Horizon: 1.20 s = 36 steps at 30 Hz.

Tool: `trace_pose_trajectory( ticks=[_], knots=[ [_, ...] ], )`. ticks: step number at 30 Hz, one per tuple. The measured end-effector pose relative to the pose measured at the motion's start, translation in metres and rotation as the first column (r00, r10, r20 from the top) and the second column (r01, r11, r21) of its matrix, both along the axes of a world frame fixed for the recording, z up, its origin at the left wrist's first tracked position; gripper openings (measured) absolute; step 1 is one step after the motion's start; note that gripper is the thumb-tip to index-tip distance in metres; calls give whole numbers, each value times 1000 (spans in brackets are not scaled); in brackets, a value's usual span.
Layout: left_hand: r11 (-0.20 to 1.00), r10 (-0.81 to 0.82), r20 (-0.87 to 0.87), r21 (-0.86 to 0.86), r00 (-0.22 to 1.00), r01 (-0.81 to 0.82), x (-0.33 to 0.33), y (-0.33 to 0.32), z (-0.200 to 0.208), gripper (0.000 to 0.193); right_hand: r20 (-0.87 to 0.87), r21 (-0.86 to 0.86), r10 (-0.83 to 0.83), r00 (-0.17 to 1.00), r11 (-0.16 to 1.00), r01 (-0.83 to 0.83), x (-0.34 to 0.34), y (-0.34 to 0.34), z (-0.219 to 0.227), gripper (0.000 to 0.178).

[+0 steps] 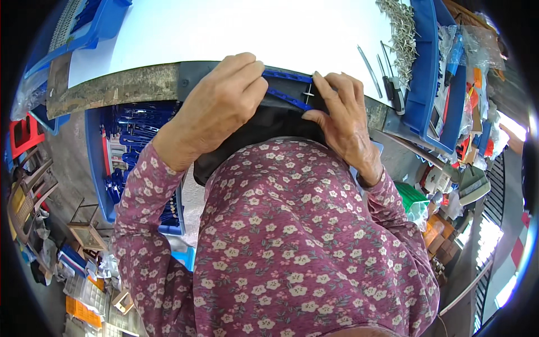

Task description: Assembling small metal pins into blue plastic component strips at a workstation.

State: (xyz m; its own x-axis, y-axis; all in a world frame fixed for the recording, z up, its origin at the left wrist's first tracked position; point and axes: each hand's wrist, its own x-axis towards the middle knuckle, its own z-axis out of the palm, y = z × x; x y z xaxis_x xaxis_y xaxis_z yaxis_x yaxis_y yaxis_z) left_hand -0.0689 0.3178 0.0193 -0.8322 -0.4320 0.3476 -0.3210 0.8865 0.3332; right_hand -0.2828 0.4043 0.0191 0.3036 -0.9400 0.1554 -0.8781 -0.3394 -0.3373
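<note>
Two narrow blue strips joined in a V, a slim blue plastic part (288,99), stretch between my hands at the table's near edge. My left hand (233,90) is closed over their left end, where the strips meet out of sight under the fingers. On the right, my right hand (343,109) pinches the spread ends between thumb and fingers. A small metal pin (309,90) stands between the two strips beside my right fingertips. Behind the part lies a dark sheet (193,78) over the table edge.
A pile of metal rivets (401,42) lies at the far right of the white tabletop (236,28), near a dark-handled tool (397,96). A blue tray (424,84) stands beside it. Below the table's left side, a blue crate (96,163) holds many blue parts.
</note>
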Motion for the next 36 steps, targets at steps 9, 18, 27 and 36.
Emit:
trace_pose_trajectory(
  ticks=[9, 18, 27, 36],
  knots=[
    [943, 323, 72, 59, 944, -327, 108, -2, 12, 22, -33, -185, 350, 936, 918, -350, 93, -71, -23, 43],
    [998, 63, -38, 12, 997, -63, 15, 5, -1, 13, 111, -65, -8, 994, 998, 15, 7, -10, 0, 58],
    [958, 282, 48, 45, 958, -284, 63, -6, 4, 18, 152, -183, 124, 981, 978, -95, 52, -44, -20, 46],
    [930, 345, -20, 141, 938, -339, 63, 11, 8, 17, 68, -107, 185, 980, 978, -177, 47, -43, -14, 40]
  ],
)
